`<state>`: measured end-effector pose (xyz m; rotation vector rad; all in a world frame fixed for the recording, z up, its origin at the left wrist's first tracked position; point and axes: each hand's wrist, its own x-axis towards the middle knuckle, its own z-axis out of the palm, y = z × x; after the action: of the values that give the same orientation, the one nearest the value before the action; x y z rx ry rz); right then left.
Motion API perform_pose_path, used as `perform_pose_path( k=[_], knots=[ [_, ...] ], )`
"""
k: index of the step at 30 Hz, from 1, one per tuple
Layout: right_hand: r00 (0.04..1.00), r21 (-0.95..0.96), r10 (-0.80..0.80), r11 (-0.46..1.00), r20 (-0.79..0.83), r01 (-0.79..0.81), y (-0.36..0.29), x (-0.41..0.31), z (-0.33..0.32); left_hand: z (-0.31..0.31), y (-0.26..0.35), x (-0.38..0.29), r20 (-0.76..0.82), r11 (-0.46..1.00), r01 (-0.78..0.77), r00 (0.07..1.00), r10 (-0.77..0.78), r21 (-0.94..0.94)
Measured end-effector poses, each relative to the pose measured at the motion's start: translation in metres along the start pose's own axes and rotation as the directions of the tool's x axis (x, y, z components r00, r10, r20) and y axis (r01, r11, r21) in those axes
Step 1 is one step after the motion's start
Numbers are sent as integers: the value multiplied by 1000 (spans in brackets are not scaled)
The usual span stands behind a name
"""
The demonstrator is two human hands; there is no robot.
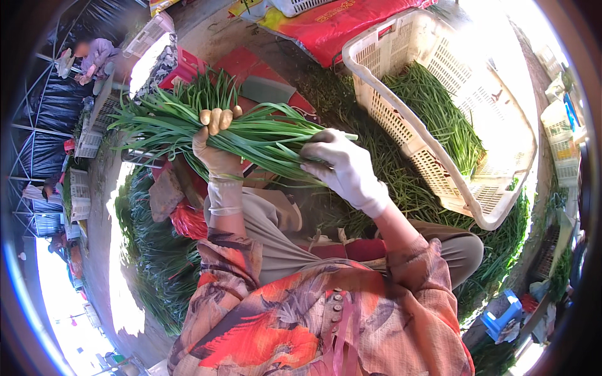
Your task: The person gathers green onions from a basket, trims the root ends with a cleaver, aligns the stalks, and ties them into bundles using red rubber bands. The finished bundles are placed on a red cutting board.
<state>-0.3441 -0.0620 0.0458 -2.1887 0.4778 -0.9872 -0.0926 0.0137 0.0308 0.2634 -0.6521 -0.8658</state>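
A bunch of long green garlic chives [270,129] lies crosswise in front of me, leaf tips to the left and pale stem ends to the right. My left hand [218,141], in a stained thin glove, is wrapped around the leafy part of the bunch. At the stem end, my right hand [345,167], in a white glove, has its fingers curled onto the stalks; the fingertips are partly hidden. Just beyond the bunch, a broad cleaver blade [268,89] rests on a red surface [242,61]. Its handle end is partly covered by the leaves.
To the right a tilted white plastic crate [395,101] holds more chives [435,117]. Loose leaves [390,183] cover the ground beside it. At left lie a heap of chives [160,249], a stone [164,195] and red plastic twine [188,219]. A blue stool [502,315] stands lower right. Another person [99,58] sits far left.
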Motion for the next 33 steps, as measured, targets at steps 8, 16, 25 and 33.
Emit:
perform_pose_path(
  k=[8, 16, 25, 33],
  knots=[
    [793, -220, 552, 833, 257, -508, 72, -79, -58, -10, 16, -1, -15, 998, -41, 999, 40, -47],
    [849, 246, 527, 819, 35, -519, 62, -46, -12, -4, 11, 3, 39, 997, -33, 999, 36, -70],
    [684, 747, 714, 371, 150, -551, 63, -14, -7, -23, 14, 3, -280, 957, 277, 915, -290, -87],
    [612, 818, 788, 306, 69, -486, 81, -5, -14, -45, 7, -1, -632, 914, 405, 717, -293, 36]
  ],
)
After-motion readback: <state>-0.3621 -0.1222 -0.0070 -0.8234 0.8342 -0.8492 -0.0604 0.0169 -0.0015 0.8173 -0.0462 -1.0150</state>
